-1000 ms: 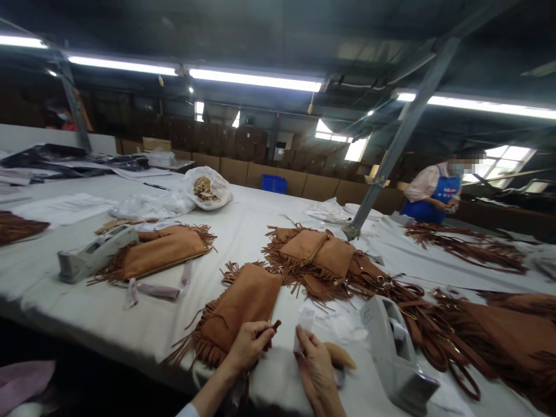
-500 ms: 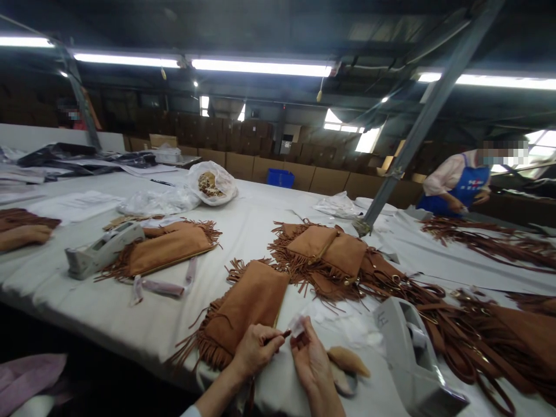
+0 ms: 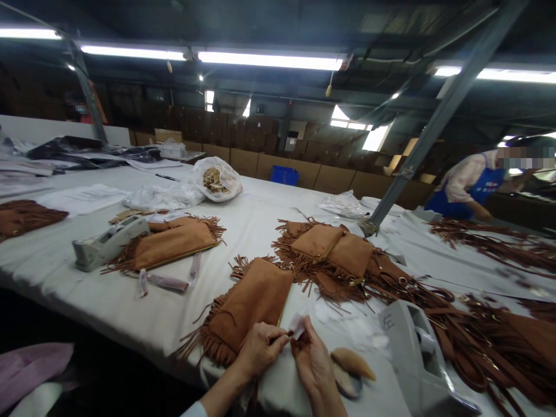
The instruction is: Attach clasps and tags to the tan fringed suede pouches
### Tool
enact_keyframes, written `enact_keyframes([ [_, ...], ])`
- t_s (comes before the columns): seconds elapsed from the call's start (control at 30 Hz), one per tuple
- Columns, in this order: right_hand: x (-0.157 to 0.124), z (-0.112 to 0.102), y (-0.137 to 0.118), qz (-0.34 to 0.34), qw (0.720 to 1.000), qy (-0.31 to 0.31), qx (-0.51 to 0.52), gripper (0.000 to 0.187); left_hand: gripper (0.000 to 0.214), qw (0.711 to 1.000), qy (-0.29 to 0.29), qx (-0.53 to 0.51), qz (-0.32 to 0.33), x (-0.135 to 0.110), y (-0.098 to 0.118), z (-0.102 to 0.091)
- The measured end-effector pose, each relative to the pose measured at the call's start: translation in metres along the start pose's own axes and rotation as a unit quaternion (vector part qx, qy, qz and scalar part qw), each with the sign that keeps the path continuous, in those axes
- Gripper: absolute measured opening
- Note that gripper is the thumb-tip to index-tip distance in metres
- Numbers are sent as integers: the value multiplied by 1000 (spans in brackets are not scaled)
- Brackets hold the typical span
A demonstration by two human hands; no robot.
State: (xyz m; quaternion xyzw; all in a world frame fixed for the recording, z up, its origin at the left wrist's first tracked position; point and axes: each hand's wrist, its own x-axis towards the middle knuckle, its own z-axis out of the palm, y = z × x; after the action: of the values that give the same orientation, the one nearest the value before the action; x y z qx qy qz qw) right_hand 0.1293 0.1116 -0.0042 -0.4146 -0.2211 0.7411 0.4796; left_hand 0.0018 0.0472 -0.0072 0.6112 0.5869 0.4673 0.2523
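Head view, lower centre: the left grip was pinched on a brown leather strip, the right grip on a whitish slip. A loose pinch could let the slip skew. The fringed brown pouch lay lower centre, partly hidden.

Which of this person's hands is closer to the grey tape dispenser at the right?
Right. The right hand is left of that tape dispenser, with a tan object between them; the left hand is farther left, by the brown fringed bag.

Table lies open beyond nearest bag; tape dispenser blocks right
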Motion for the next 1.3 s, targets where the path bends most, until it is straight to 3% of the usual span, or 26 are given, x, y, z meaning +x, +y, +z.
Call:
enact_keyframes([
  [0.27, -11, 1, 15, -69, 994, -51, -64, 34, 13, 999, 18, -18, -21, -3, 1, -1],
  [0.4, -11, -5, 21, -113, 983, -54, -133, 37, 32, 999, 21, -47, -15, -5, 2, -3],
  [0.57, -18, -11, 21, -175, 947, -66, -263, 43, 36, 999, 15, -45, 5, -8, -1, -5],
  [0.73, -30, -7, 17, -190, 921, -107, -323, 36, 41, 1000, 10, -16, 6, -9, 0, -7],
  [0.9, -31, -10, 16, -232, 876, -123, -405, 32, 45, 999, 34, 23, 25, -14, 6, -8],
  [1.0, -31, -14, 18, -256, 846, -145, -444, 31, 52, 990, 107, 83, 50, -39, 7, -9],
  [1.17, -38, -9, 22, -287, 786, -181, -517, 27, 57, 955, 203, 212, 33, -118, -9, -1],
  [1.3, -42, -3, 22, -298, 757, -190, -549, 28, 56, 943, 253, 205, -72, -160, -25, 18],
])
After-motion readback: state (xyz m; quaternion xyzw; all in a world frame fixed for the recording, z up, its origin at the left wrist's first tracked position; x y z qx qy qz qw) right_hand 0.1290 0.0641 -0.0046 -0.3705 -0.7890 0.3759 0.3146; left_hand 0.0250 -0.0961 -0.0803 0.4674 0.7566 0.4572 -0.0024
